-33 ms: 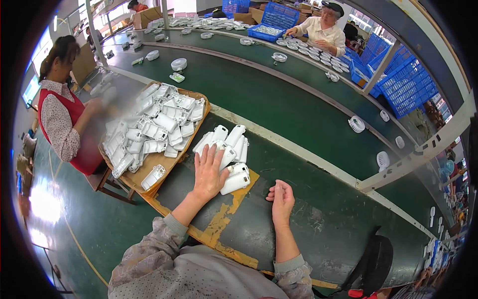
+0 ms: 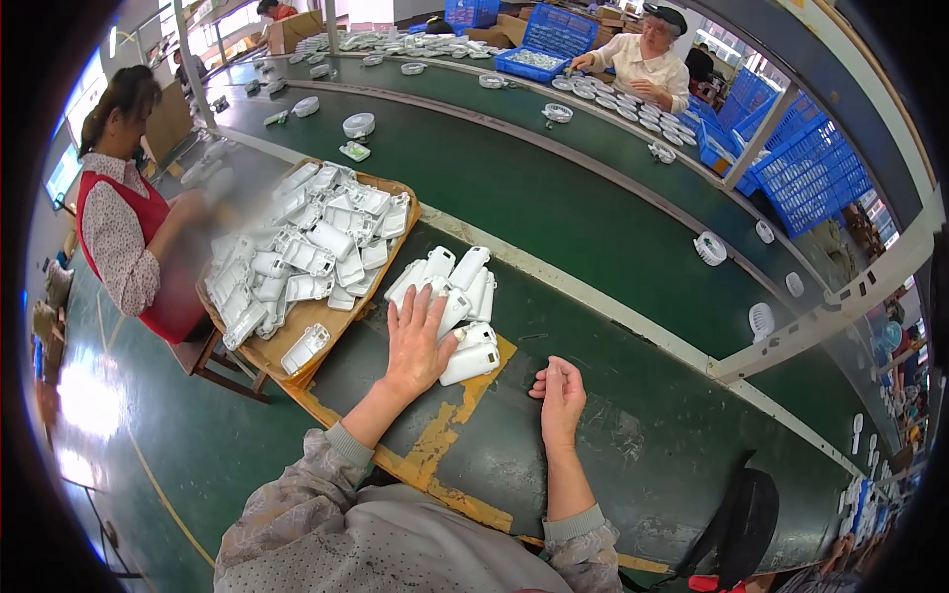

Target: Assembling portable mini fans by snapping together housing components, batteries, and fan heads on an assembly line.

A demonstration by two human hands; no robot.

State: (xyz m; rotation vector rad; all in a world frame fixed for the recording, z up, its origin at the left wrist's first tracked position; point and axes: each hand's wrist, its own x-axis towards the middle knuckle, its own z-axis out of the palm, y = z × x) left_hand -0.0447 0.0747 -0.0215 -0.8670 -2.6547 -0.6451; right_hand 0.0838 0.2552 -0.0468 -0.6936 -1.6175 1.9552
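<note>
My left hand (image 2: 415, 341) lies flat with its fingers spread on the near side of a small pile of white plastic housings (image 2: 470, 269). One housing (image 2: 471, 364) sits beside the thumb, partly over yellow tape on the dark table. My right hand (image 2: 560, 393) rests on the tabletop to the right, apart from the pile. Its fingers are curled in, and nothing shows in them. Left of the pile, a brown tray (image 2: 262, 354) is heaped with more white housings (image 2: 329, 239).
A person in a red vest (image 2: 148, 222) works beyond the tray. Past a metal rail, a green conveyor (image 2: 593, 247) carries round white parts (image 2: 709, 248). Another person sits across it near blue crates (image 2: 813, 173). A black strap-like item (image 2: 748, 519) lies at the table's right, and a metal post (image 2: 830, 301) rises there.
</note>
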